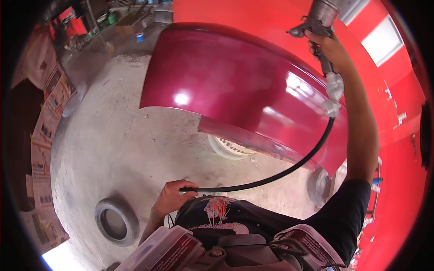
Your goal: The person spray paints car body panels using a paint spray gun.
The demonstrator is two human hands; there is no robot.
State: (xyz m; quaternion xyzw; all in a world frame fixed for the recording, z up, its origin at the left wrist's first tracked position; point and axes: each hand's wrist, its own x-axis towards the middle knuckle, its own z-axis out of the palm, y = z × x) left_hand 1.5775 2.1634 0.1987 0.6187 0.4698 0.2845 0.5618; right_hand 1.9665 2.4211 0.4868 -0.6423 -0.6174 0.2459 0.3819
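My right hand (326, 47) is raised at the upper right, its fingers wrapped round the handle of a spray gun (319, 28) with a metal cup on top. The gun's nozzle points left, over the far edge of a glossy magenta car hood (217, 67). A white wrapping (334, 88) covers the joint under the gun's handle. From there a black air hose (271, 179) curves down and left to my left hand (174, 195), which is closed round it at waist height. Light reflects in bright patches on the hood.
A white bucket (230, 148) stands beneath the hood. One tire (116, 221) lies on the concrete floor (99, 135) at the lower left, another (319, 186) at the right. Newspaper sheets (45, 131) hang along the left. A red wall (253, 20) rises behind and to the right.
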